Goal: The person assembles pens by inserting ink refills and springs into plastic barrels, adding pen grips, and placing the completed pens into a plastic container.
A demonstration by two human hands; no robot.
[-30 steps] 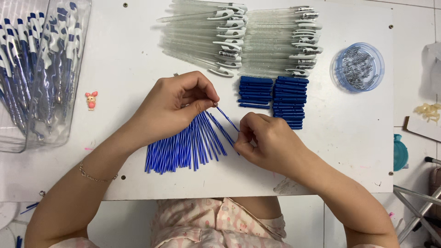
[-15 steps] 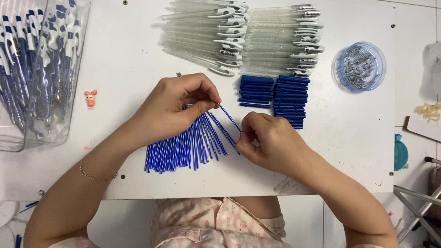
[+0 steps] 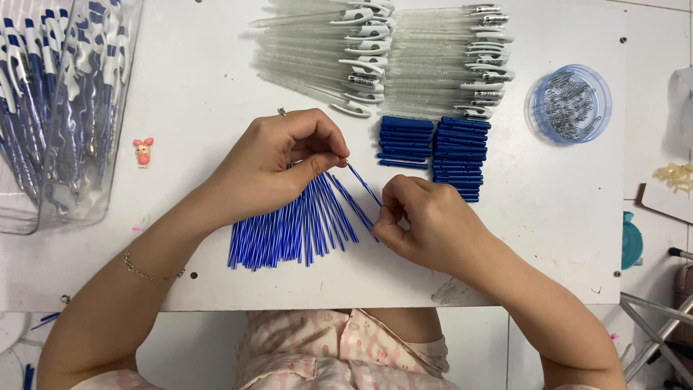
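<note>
Head view, looking down on a white table [image 3: 180, 87].

Left hand [image 3: 278, 162]: fingers curled, thumb and forefinger pressed together on the upper tip of one blue refill [image 3: 363, 184]. Right hand [image 3: 426, 224]: fingers curled in, thumb and forefinger pinching the lower end of the same refill. The refill runs at a slant between the two hands, just above the table, near centre.

Under and beside the left hand: a fan of blue refills [image 3: 289, 227] lying flat, partly covered by that hand.

Behind the hands, toward the far edge: two stacks of short blue caps [image 3: 433, 148], side by side. Beyond them, two rows of clear pen barrels [image 3: 382, 54] w/ white clips.

Far right: a round clear blue tub of small metal springs [image 3: 568, 103]. Far left: a clear bin [image 3: 61, 108] holding blue-and-white pens. Near the bin, apart from the rest: a small pink figure [image 3: 143, 152].
</note>
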